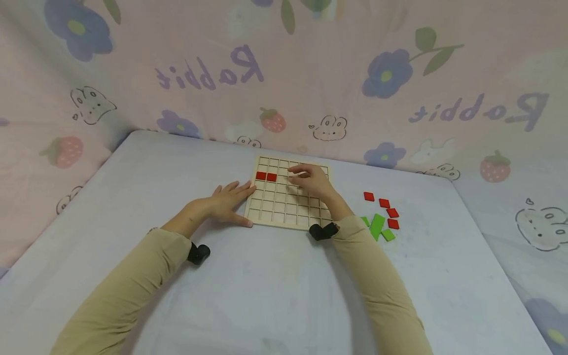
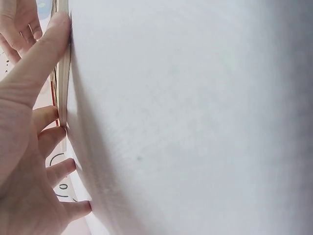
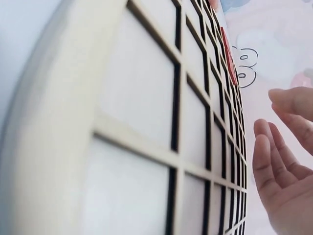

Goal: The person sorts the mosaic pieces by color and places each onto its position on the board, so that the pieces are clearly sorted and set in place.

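A wooden grid board (image 1: 279,209) lies on the white table, its cells divided by thin raised strips. Two red square tiles (image 1: 271,177) sit side by side in cells near its upper left. My left hand (image 1: 228,203) rests spread at the board's left edge; in the left wrist view the thumb (image 2: 58,29) and fingertips touch the frame's side. Over the board's upper middle hovers my right hand (image 1: 312,181). The right wrist view shows a gap between its thumb and fingers (image 3: 264,161), with nothing held there.
Right of the board lie several loose red tiles (image 1: 392,212) and green pieces (image 1: 377,226), one of them longer. A patterned cloth (image 1: 301,74) hangs behind the table. Each wrist carries a small black camera (image 1: 199,254).
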A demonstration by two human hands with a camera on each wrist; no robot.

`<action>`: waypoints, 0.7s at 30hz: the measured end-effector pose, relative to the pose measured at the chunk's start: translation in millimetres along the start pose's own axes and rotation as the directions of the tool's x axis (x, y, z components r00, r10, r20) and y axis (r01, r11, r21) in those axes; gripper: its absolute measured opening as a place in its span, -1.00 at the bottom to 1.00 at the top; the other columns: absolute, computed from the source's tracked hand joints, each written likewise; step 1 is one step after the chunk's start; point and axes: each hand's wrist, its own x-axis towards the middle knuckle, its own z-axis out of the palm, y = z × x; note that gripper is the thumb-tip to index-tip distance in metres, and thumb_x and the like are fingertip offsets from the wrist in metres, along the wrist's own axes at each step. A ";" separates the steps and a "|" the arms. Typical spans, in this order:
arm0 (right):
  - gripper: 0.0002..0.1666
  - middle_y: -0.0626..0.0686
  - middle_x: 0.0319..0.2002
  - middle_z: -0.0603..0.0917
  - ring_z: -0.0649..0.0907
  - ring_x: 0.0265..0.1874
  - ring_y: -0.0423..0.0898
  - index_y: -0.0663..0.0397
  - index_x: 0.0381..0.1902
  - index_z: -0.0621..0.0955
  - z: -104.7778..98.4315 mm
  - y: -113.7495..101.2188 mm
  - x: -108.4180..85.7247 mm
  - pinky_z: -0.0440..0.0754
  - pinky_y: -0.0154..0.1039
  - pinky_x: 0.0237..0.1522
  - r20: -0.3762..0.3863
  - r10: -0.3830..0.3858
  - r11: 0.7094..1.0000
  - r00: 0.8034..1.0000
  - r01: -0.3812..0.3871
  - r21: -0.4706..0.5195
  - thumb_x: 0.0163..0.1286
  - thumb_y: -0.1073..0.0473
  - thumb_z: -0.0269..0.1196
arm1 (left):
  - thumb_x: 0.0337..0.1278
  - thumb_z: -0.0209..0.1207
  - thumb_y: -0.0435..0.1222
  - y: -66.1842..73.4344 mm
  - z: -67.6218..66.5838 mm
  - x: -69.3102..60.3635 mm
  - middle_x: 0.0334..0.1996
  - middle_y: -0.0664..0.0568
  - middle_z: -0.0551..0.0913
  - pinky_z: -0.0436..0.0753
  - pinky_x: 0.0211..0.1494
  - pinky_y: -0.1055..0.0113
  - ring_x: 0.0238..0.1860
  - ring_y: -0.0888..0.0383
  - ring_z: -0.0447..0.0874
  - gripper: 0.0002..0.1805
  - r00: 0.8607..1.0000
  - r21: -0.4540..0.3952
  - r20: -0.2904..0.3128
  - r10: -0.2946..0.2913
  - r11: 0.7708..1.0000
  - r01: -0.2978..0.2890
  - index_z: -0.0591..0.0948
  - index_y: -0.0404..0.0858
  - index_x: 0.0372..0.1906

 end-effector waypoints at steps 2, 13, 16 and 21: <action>-0.57 0.09 0.26 0.49 0.58 0.13 0.07 0.14 0.12 0.60 -1.6 1.1 -1.0 0.61 -0.04 0.04 -0.002 -0.001 1.000 1.000 0.001 0.004 0.32 0.14 0.28 | 0.08 0.26 0.11 -0.2 0.1 0.2 0.55 -0.11 -0.22 -0.29 0.44 -0.32 0.52 -0.23 -0.36 0.08 1.000 0.001 0.001 -0.004 1.000 0.004 -0.08 -0.19 0.53; -0.58 0.11 0.23 0.51 0.60 0.09 0.08 0.16 0.13 0.59 -12.5 8.5 -7.3 0.61 -0.07 0.01 -0.017 0.022 0.999 1.000 -0.023 -0.032 0.32 0.21 0.26 | 0.07 0.25 0.13 1.5 0.0 2.1 0.55 -0.11 -0.21 -0.27 0.43 -0.33 0.52 -0.24 -0.34 0.09 1.000 0.007 0.003 -0.005 1.000 0.005 -0.08 -0.19 0.53; -0.59 0.12 0.22 0.52 0.61 0.08 0.09 0.18 0.13 0.59 -13.8 10.4 -8.0 0.64 -0.07 -0.02 -0.015 0.007 1.000 1.000 -0.007 -0.025 0.32 0.22 0.26 | 0.08 0.25 0.12 2.1 -0.6 1.0 0.55 -0.12 -0.21 -0.27 0.43 -0.33 0.52 -0.24 -0.34 0.08 1.000 0.007 0.004 -0.010 1.000 0.010 -0.07 -0.20 0.53; -0.57 0.13 0.23 0.50 0.60 0.09 0.11 0.18 0.13 0.59 -17.1 12.6 -10.6 0.65 -0.04 -0.01 -0.012 -0.012 0.999 1.000 0.012 -0.031 0.32 0.19 0.26 | 0.08 0.26 0.11 2.1 -1.3 -0.8 0.55 -0.12 -0.21 -0.28 0.44 -0.32 0.52 -0.24 -0.35 0.08 1.000 0.007 0.008 -0.014 1.000 0.014 -0.08 -0.20 0.53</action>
